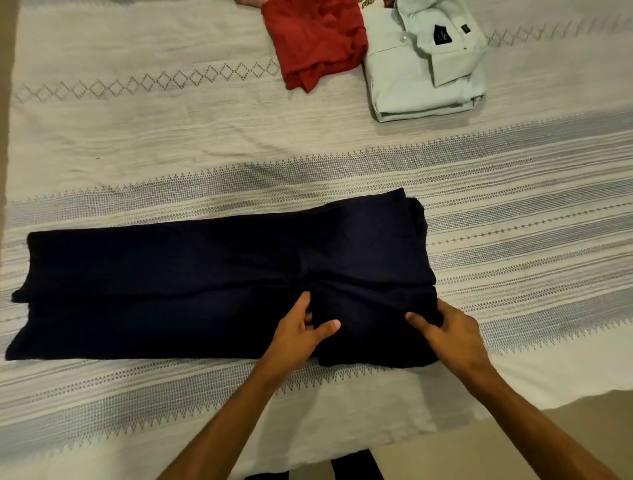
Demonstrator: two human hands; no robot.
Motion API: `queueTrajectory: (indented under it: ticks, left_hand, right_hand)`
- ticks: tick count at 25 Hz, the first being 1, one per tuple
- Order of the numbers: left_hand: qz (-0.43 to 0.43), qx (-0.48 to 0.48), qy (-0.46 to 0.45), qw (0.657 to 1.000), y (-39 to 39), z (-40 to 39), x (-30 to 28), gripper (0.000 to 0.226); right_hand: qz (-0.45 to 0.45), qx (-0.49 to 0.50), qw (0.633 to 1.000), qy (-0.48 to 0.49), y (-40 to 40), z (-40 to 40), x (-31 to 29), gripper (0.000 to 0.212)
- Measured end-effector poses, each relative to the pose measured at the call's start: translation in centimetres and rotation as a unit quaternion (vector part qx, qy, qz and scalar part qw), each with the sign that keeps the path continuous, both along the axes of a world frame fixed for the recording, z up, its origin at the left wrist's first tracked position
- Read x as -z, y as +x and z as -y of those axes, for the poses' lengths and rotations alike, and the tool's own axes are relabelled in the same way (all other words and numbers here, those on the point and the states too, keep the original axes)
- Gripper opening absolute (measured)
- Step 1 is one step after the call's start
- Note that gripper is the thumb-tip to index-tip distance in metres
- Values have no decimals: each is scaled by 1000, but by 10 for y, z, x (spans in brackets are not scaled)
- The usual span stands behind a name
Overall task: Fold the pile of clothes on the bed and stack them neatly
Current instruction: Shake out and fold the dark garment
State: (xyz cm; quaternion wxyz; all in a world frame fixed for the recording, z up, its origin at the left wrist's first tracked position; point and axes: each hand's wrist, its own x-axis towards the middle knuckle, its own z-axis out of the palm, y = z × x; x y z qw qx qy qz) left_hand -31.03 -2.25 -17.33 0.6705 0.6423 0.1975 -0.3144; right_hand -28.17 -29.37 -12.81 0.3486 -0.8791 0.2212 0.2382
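Across the bed lies a white bedspread point(171, 137) woven with grey-blue bands and a row of diamond shapes, filling nearly the whole head view. On its near half, a pair of dark navy trousers point(171, 284) is laid out flat and lengthwise, the legs running to the left and the wider waist end to the right, where the cloth is bunched and doubled over. At the far side of the bed, well apart from the trousers, a folded pale mint dress shirt point(418, 75) sits with its collar and a dark label facing up. Just beside it on the left, touching its edge, is a loosely folded red garment point(311, 41), more rumpled than the shirt. A scrap of patterned fabric point(371, 4) shows at the top edge between them, too cropped to identify.

Both hands work at the near edge of the trousers' waist end. The left hand point(305, 329) pinches a fold of navy cloth between thumb and curled fingers, where creases gather. The right hand point(448, 332) grips the right-hand corner of the bunched part, thumb on top and fingers tucked into the fabric.
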Motion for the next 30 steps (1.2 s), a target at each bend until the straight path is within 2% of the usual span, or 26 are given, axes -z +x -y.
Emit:
queueTrajectory:
  ticks: [1,3,6,7,9,10,11,13,15,18,20,22,24,25,27,28,29,30]
  left_hand:
    - [12,6,21,1000,0,0,-5,66]
    - [39,8,129,991,-1,-5,-18,55]
    - [128,-72,277,950,-10,-50,-36,25]
    - [154,-110,345,919,-15,-81,-39,22]
    - [147,-158,509,833,-24,-154,-35,35]
    - [103,-177,567,798,-29,-193,-33,50]
    - [43,-199,591,781,-35,-231,-31,66]
    - [-73,-246,571,780,-43,-288,-31,94]
    - [-129,-261,546,785,-47,-329,-30,101]
    - [-92,-255,521,810,-39,-371,-27,91]
    - [-64,-258,472,840,-28,-381,-28,83]
    - [-81,-215,449,864,-18,-381,-28,78]
    - [-76,-177,458,868,-11,-381,-24,71]
    - [-56,-187,460,866,-9,-378,-26,61]
    - [6,-224,466,856,-5,-361,-43,41]
    - [34,-224,477,849,-1,-347,-57,35]
    - [56,-200,493,845,4,-329,-72,32]
    - [78,-153,513,841,9,-307,-88,30]
  right_hand:
    - [11,19,1000,-11,0,3,3,18]
    - [40,54,995,-80,1,10,11,23]
    - [76,34,981,-174,-1,6,8,39]
    - [126,1,974,-189,0,-5,0,42]
    - [222,-82,956,-173,7,-42,-15,51]
    - [251,-137,947,-146,10,-68,-17,54]
    - [265,-197,936,-122,13,-98,-17,56]
    - [257,-312,910,-92,12,-162,-8,59]
    - [255,-402,877,-65,10,-232,8,62]
    - [261,-481,835,-58,6,-337,38,68]
    - [231,-504,829,-75,2,-390,57,72]
    - [190,-517,826,-122,-4,-414,70,77]
    - [166,-526,821,-145,-6,-421,75,79]
    - [164,-534,819,-129,-3,-420,72,79]
    - [156,-531,831,-54,6,-415,64,76]
    - [125,-504,854,16,13,-411,60,70]
    - [76,-439,888,110,21,-410,48,61]
    - [26,-327,918,222,29,-405,36,52]
